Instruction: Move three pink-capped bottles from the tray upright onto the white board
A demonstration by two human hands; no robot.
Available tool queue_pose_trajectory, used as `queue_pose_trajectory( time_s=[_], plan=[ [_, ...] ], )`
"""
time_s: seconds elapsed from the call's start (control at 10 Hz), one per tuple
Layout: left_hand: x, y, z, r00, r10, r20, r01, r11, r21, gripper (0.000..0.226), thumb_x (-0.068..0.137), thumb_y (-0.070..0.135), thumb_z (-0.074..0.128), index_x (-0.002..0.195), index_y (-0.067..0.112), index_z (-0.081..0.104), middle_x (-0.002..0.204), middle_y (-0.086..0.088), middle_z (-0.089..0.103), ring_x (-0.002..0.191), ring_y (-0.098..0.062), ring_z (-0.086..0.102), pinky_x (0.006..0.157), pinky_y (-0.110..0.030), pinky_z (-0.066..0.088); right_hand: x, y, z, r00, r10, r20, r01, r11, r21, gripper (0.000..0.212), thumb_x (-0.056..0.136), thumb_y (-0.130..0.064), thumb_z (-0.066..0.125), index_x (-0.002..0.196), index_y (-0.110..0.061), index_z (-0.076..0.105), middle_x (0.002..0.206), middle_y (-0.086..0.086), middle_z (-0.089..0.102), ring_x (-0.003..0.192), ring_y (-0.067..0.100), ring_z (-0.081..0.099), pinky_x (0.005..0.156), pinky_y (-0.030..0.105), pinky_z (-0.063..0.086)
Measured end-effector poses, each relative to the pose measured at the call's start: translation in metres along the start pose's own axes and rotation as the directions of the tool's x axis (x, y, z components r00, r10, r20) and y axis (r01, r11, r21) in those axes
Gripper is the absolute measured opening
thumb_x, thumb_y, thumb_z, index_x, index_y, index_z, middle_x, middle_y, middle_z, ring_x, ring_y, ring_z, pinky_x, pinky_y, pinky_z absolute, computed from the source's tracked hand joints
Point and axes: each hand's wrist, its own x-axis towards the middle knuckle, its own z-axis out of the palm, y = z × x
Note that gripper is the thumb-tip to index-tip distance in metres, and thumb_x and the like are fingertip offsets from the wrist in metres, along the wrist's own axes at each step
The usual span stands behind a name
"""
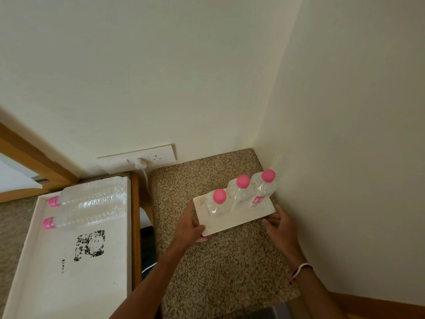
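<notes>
Three bottles stand upright in a row on the board, just beyond my fingertips, the far one close to the wall. Two more lie flat in the tray, well left of both hands.

Risk: my left hand grips the board's near left corner, fingers curled around its edge. A tilt or jerk there would likely topple the tall bottles; a push toward the wall could knock the far one over.

My right hand sits at the right edge, fingers extended and loosely spread; I cannot tell whether they touch the board. Both forearms reach forward, wrists low over the counter.
</notes>
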Motion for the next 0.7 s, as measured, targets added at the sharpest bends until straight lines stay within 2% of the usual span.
queue_pose_trajectory(
  time_s=[0.1,0.2,0.3,0.5,0.6,0.7],
  plan=[
    [-0.005,-0.006,-0.013,1.000,-0.020,-0.010,0.020,0.999,0.024,0.090,0.085,-0.015,0.063,0.154,0.027,0.026,0.099,-0.017,0.057,0.085,-0.030,0.068,0.053,-0.034,0.064,-0.005,-0.001,0.004,0.999,-0.047,0.016,0.048,0.997,-0.060,0.039,0.085,-0.001,0.073,0.122,-0.008,0.065,0.083,-0.012,0.066,0.077,0.000,0.063,0.056,0.003,0.045],
    [-0.010,-0.014,-0.028,0.997,-0.064,-0.034,0.065,0.997,0.036,0.091,0.085,-0.013,0.065,0.155,0.030,0.024,0.101,-0.016,0.060,0.086,-0.030,0.070,0.052,-0.029,0.063,-0.011,-0.001,0.009,0.996,-0.073,0.049,0.077,0.992,-0.098,0.042,0.082,-0.004,0.078,0.123,-0.008,0.067,0.082,-0.006,0.068,0.077,0.007,0.066,0.062,0.012,0.048],
    [-0.014,-0.021,-0.043,0.997,-0.067,-0.034,0.070,0.995,0.069,0.091,0.085,-0.012,0.066,0.155,0.028,0.024,0.091,-0.014,0.061,0.081,-0.025,0.071,0.054,-0.029,0.063,-0.015,-0.001,0.015,0.993,-0.065,0.098,0.074,0.993,-0.090,0.042,0.082,-0.005,0.079,0.122,-0.006,0.069,0.086,0.002,0.072,0.080,0.015,0.070,0.068,0.023,0.055],
    [-0.015,-0.031,-0.059,0.995,-0.092,-0.043,0.096,0.988,0.120,0.086,0.085,-0.008,0.069,0.154,0.021,0.027,0.084,-0.010,0.060,0.072,-0.020,0.071,0.055,-0.031,0.064,-0.018,0.005,0.022,0.988,-0.074,0.133,0.085,0.993,-0.080,0.045,0.081,-0.005,0.081,0.124,-0.004,0.067,0.087,0.003,0.072,0.081,0.018,0.070,0.072,0.028,0.057],
    [-0.018,-0.030,-0.061,0.997,-0.073,-0.020,0.075,0.989,0.124,0.091,0.085,-0.009,0.068,0.156,0.028,0.023,0.084,-0.012,0.062,0.071,-0.019,0.071,0.053,-0.026,0.061,-0.023,-0.001,0.023,0.987,-0.067,0.149,0.080,0.993,-0.082,0.044,0.082,-0.007,0.081,0.124,-0.006,0.067,0.085,-0.002,0.070,0.078,0.010,0.067,0.064,0.017,0.050],
    [-0.021,-0.022,-0.059,0.999,-0.052,-0.008,0.052,0.989,0.138,0.084,0.086,-0.006,0.069,0.154,0.025,0.028,0.086,-0.010,0.066,0.072,-0.018,0.071,0.053,-0.019,0.057,-0.018,-0.008,0.014,0.978,-0.019,0.208,0.036,0.996,-0.081,0.035,0.084,-0.010,0.078,0.118,-0.008,0.070,0.093,0.003,0.074,0.081,0.009,0.068,0.067,0.019,0.052]
  ],
)
